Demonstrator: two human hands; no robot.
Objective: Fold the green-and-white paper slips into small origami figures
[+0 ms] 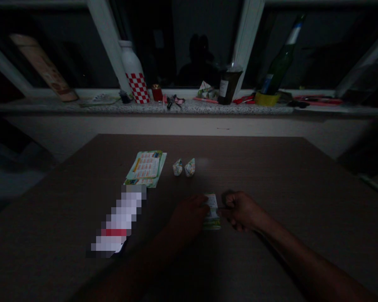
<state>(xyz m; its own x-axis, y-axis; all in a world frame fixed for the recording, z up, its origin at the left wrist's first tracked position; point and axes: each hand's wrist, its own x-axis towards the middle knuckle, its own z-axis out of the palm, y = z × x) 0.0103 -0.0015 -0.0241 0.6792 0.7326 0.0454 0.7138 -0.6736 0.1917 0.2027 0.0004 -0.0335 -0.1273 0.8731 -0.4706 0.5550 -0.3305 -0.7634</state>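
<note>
In front of me on the table lies a small folded paper [212, 213], printed in green and white. The fingers of my left hand [189, 216] are stretched over its left part, flat against it. My right hand [242, 211] is closed at the paper's right edge, with the thumb and forefinger together there. Beyond my left hand stand two small folded paper pieces [177, 167], side by side. Farther left lies a stack of printed sheets [146, 165]. Dim light hides the detail of my fingers.
A phone [121, 222] with a blurred, lit screen lies left of my forearm. Behind the brown table [271, 167] runs a window sill [189, 109] holding a checkered bottle [137, 82], a dark cup [228, 86], a green bottle [279, 65] and a tall leaning tumbler [45, 69].
</note>
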